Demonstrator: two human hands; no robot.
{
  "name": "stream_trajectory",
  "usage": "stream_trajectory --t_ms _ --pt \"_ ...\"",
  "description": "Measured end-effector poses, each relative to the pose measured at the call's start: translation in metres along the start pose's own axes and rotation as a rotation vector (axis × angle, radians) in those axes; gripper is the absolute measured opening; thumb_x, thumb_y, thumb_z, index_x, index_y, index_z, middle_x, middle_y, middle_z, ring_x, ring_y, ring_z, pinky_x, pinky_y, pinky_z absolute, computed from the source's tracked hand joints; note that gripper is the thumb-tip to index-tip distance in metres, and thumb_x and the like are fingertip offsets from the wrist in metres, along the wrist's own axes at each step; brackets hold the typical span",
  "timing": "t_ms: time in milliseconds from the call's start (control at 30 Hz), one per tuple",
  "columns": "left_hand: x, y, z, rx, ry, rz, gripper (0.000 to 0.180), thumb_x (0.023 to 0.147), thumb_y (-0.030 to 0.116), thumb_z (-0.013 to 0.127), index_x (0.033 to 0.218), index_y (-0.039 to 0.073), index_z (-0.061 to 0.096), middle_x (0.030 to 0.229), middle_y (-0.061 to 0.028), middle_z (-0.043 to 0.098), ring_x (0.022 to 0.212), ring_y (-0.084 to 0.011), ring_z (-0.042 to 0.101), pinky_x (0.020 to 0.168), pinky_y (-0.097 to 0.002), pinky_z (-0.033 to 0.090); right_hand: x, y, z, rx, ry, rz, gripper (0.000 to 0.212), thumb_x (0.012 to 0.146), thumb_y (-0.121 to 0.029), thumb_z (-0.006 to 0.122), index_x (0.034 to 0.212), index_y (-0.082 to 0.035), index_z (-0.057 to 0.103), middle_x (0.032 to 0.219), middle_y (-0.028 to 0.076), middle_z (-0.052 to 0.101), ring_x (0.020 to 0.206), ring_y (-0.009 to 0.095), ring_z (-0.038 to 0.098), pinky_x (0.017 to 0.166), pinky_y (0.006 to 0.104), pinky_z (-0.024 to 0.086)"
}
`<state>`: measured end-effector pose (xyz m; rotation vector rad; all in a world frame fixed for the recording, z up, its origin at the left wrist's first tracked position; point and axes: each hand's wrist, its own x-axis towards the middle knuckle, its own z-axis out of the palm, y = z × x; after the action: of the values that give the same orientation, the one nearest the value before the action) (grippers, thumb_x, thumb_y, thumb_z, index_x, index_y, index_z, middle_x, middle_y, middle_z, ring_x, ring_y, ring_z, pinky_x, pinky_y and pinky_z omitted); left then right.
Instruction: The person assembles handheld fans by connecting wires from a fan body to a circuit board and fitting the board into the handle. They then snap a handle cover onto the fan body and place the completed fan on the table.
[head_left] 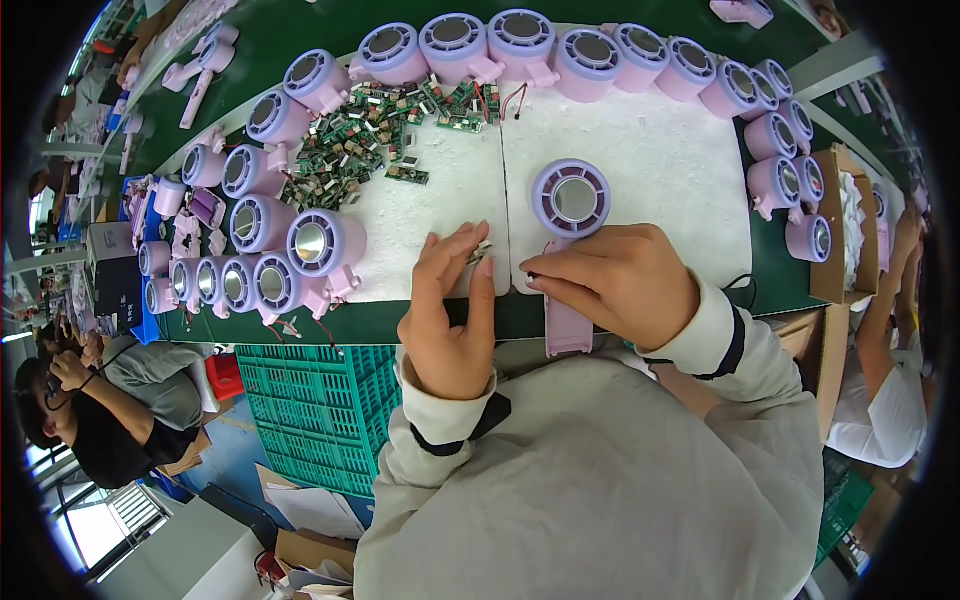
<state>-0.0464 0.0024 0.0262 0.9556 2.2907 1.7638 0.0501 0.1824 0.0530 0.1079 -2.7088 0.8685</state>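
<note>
A green plastic crate (320, 405) sits under the table's near edge, below the left forearm; what it holds cannot be made out from here. At the right edge an open cardboard box (838, 230) holds something white and crumpled. On the green table (300, 40) lie two white foam pads (650, 160) side by side, ringed on the left, far and right sides by rows of lilac fan housings (325, 242), each a short cylinder with a round grille face. A heap of small green circuit boards (365, 140) spreads over the far left of the pads.

One lilac handheld fan (570, 200) lies on the right-hand pad, round head away from the person, its pink handle (567, 325) running back over the table's near edge. The right hand (620, 280) lies curled over the upper handle just below the head, fingers closed around it, with a thin dark wire (745, 285) near the wrist. The left hand (450, 310) rests just beside it to the left, at the seam between the pads, fingertips pinching a small part (480, 250) too small to identify. The two hands are close together but not touching. Another person's arm (890, 330) shows at the far right, and a person in black (90, 400) sits at the lower left.
</note>
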Motion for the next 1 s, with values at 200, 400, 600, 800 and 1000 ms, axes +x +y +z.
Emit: stream_trajectory --t_ms 200,400,600,800,1000 --pt "0.005 0.003 -0.021 0.37 -0.057 0.239 0.033 0.089 -0.007 0.069 0.121 0.0 0.065 0.107 -0.0166 0.072 0.098 -0.0311 0.071 0.093 -0.0388 0.053 0.002 0.006 -0.008 0.01 -0.087 -0.054 0.023 0.088 -0.013 0.073 0.111 -0.009 0.074 0.088 0.009 0.074 0.077 0.027 0.071 0.067 0.0372 0.056" --pt "0.002 0.015 -0.03 0.394 -0.111 0.096 0.033 0.089 -0.006 0.069 0.121 0.0 0.067 0.101 -0.0156 0.069 0.091 -0.0269 0.068 0.086 -0.0352 0.054 0.001 0.004 -0.006 -0.05 -0.092 -0.079 0.021 0.088 -0.012 0.072 0.109 -0.007 0.071 0.09 0.009 0.074 0.078 0.027 0.071 0.069 0.0379 0.057" --pt "-0.004 0.021 -0.008 -0.228 -0.076 -0.248 0.031 0.094 -0.004 0.068 0.124 -0.001 0.065 0.105 -0.0112 0.069 0.096 -0.0185 0.067 0.086 -0.0305 0.055 0.001 0.0 -0.005 -0.018 -0.019 -0.047 0.017 0.086 -0.012 0.075 0.102 -0.006 0.072 0.085 0.01 0.073 0.07 0.027 0.069 0.063 0.0377 0.055" --pt "-0.008 0.002 0.0 -0.324 -0.13 -0.197 0.032 0.099 -0.004 0.062 0.13 -0.004 0.061 0.109 -0.0105 0.069 0.098 -0.0164 0.068 0.089 -0.0286 0.054 0.005 -0.003 -0.009 0.14 0.064 0.041 0.012 0.085 -0.011 0.078 0.095 -0.005 0.074 0.078 0.011 0.071 0.063 0.026 0.065 0.057 0.0362 0.05" --pt "-0.005 0.006 -0.002 -0.545 -0.181 -0.254 0.033 0.1 -0.005 0.059 0.133 -0.006 0.059 0.113 -0.0131 0.07 0.102 -0.0184 0.068 0.092 -0.031 0.055 0.004 0.0 -0.013 0.197 -0.001 0.069 0.012 0.087 -0.012 0.077 0.096 -0.005 0.075 0.077 0.01 0.07 0.063 0.027 0.065 0.057 0.0354 0.05"
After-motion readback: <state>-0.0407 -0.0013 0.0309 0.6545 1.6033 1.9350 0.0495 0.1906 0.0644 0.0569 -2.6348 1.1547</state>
